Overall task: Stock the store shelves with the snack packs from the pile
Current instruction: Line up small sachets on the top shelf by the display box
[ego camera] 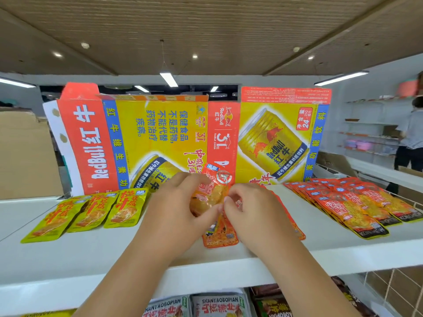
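Above the middle of the white top shelf [68,255], both hands hold an orange-red snack pack [211,191], tilted upright. My left hand [176,209] grips its left side with curled fingers and thumb. My right hand [254,211] pinches its right edge. More orange packs [220,236] lie flat under the hands, partly hidden. Three yellow snack packs [91,212] lie in a row to the left. Several overlapping orange-red packs [350,202] fill the right end of the shelf.
A flattened Red Bull carton [160,133] stands upright along the back of the shelf. The shelf below holds other snack bags [219,305]. A wire guard [389,291] edges the right side. A person [412,136] stands at far-right shelving.
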### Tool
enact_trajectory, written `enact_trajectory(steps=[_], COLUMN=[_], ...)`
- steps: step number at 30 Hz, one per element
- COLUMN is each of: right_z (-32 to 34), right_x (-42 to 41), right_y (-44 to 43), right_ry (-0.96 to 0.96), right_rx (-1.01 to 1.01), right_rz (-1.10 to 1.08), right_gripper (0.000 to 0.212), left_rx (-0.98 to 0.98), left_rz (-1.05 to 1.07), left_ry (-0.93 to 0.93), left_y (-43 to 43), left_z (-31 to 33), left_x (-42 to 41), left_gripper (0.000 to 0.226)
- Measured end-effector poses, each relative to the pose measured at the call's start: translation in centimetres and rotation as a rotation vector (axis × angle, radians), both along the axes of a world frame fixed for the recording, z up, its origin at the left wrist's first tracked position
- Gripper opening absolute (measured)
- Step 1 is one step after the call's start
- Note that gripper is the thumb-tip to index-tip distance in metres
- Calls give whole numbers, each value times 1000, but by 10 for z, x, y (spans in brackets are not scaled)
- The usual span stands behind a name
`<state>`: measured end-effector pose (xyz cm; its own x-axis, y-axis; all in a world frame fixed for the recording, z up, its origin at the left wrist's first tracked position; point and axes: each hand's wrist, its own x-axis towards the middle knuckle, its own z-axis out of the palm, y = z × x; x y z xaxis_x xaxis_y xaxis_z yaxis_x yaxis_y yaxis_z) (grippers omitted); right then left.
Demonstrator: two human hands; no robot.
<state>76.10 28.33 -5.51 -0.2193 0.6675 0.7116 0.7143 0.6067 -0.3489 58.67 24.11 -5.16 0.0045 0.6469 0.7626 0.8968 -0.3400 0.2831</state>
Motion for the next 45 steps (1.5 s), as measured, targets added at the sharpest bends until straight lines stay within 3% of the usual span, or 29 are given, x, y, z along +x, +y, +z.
enact_trajectory(steps=[4,15,20,27,31,36,41,45], right_z=[3,-3,-3,0,-1,-3,-5,-7], right_x=[-2,13,49,139,198,237,246,247], right_y=[7,9,5,10,16,31,52,52], right_ry=[69,-15,28,136,184,118,25,-20], right_rx=[-40,-50,-61,-36,-80,-174,-227,-239], right_rz=[4,-92,-171,-327,-456,-533,-542,-581], right_gripper=[29,60,62,41,46,43,68,65], left_rx=[-35,-89,-69,-86,-159,-234,-246,-268], left_rz=[-106,-175,-177,-340,-404,-419,-434,-498], left_ry=[14,80,187,222,286,370,403,520], left_y=[-3,-5,-3,19,45,78,105,100], left_z=[0,0,8,16,23,28,16,2], left_x=[2,6,24,108,154,197,217,220], left_gripper=[32,41,45,45,44,42,53,52])
